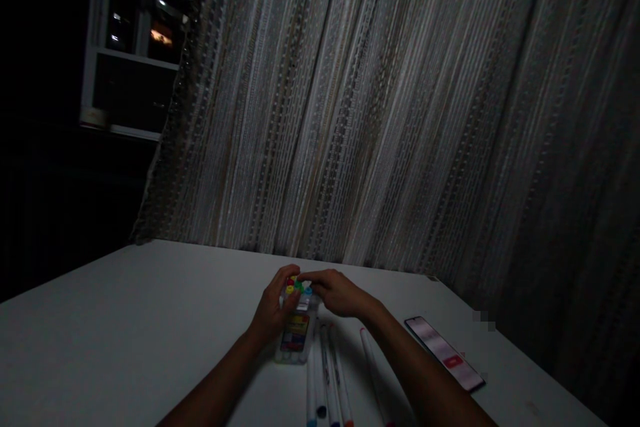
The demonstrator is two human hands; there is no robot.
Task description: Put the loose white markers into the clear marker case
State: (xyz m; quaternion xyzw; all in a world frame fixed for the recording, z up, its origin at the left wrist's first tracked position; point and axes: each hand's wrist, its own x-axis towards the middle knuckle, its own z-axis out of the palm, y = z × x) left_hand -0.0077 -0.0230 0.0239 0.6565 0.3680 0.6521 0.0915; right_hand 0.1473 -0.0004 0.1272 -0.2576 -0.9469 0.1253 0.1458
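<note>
A clear plastic marker case point(295, 333) with a printed label stands on the white table, leaning a little. Yellow, red, green and blue marker caps point(299, 287) show at its upper end. Around the left side of the case my left hand point(273, 307) is closed, thumb across the front. My right hand point(340, 290) is at the top right of the case, its fingers bent in a pinch by the green and blue caps. What lies between those fingertips is too small and dark to make out. Several loose white markers point(327, 363) lie just in front of the case.
Another white marker point(371, 370) lies apart, beside my right forearm. Farther right a phone point(445, 353) with a lit screen rests on the white table point(150, 320). A long patterned curtain point(350, 113) hangs behind the table's far edge, and a window point(135, 47) is at left. The room is dim.
</note>
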